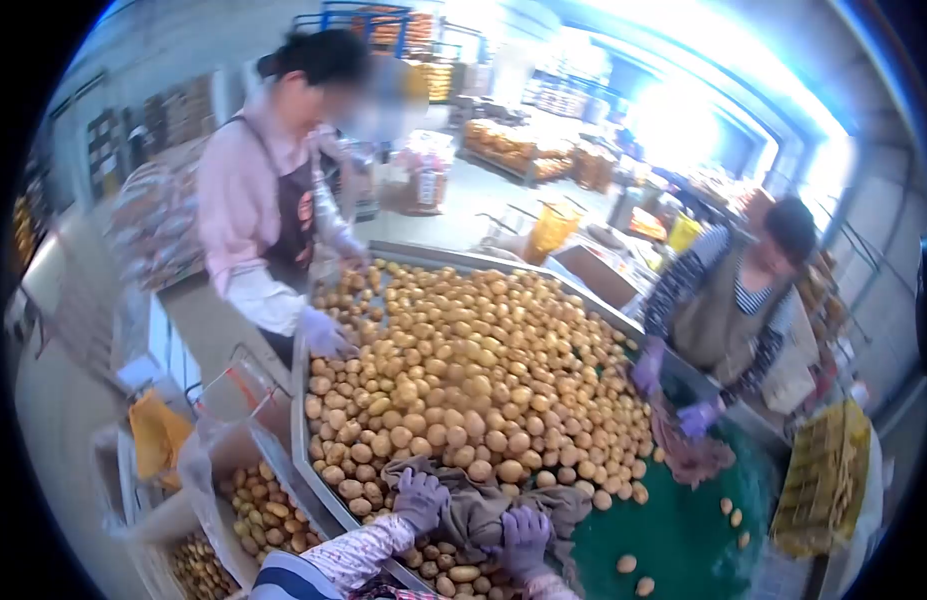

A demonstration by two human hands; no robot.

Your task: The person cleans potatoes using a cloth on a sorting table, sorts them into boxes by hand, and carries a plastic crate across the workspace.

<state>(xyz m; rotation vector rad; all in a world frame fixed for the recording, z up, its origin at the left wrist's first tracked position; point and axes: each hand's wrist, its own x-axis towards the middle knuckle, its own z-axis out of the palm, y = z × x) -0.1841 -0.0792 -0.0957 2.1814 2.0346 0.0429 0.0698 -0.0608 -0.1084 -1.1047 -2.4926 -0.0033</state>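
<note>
Over at the near left, an orange-yellow sack (158, 438) sits behind two open containers of potatoes. Clear plastic liner (205, 452) is folded out over their rims, presumably to hold the mouths wide and keep the potatoes off the walls. They stand right beside the sorting table (300, 440), a handy spot for anything passed over its side.

At the table's far left, a co-worker in a pink top (228, 215) has one gloved hand (325, 333) down at the edge of the heap of potatoes (473, 370). The heap fills the left and middle of the table, and the raised metal rim seems to be what stops it spilling.

At the near side, the wearer's gloved left hand (420, 498) lies on a rumpled grey-brown cloth (475, 505), fingers bent over it; whether they pinch a fold I can't tell. Just to its right, the gloved right hand (524, 540) bears on the same cloth, knuckles up; its grip is hidden too. Set apart like that, the hands would spread their push across the cloth, which lies against the heap, with more potatoes on its near side.

Farther right, a few loose potatoes (625, 564) dot the green surface (673, 520). There a second co-worker (718, 310) leans in, one gloved hand (698, 417) on a mauve cloth (688, 455). A crate under yellow mesh (823, 480) stands at the table's right edge, within that person's reach.
</note>
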